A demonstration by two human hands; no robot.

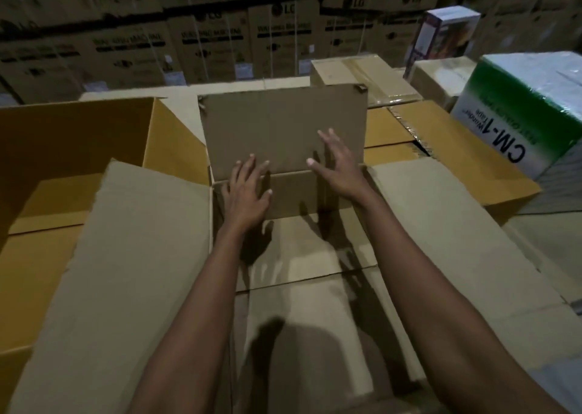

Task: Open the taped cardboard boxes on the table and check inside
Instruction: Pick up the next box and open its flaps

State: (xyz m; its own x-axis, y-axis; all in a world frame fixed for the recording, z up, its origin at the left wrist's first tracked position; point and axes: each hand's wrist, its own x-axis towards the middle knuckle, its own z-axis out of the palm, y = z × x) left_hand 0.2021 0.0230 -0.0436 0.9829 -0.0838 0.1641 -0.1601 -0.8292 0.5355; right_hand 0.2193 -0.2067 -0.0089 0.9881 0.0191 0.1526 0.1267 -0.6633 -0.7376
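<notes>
Your box (302,256) sits open right in front of you, side flaps folded out, far flap (283,130) standing upright. Your left hand (247,193) is spread flat at the far rim below that flap; your right hand (341,171) hangs loose with fingers splayed just before the flap, grasping nothing. A yellow box (78,136) stands open on your left; a taped box (362,76) sits behind

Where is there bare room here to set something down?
Free: the open box's floor, bordered by its left flap and right flap, nearer than the left hand and right hand; both flaps lie bare. Crowded: far right, around the taped box and green-and-white carton.
</notes>
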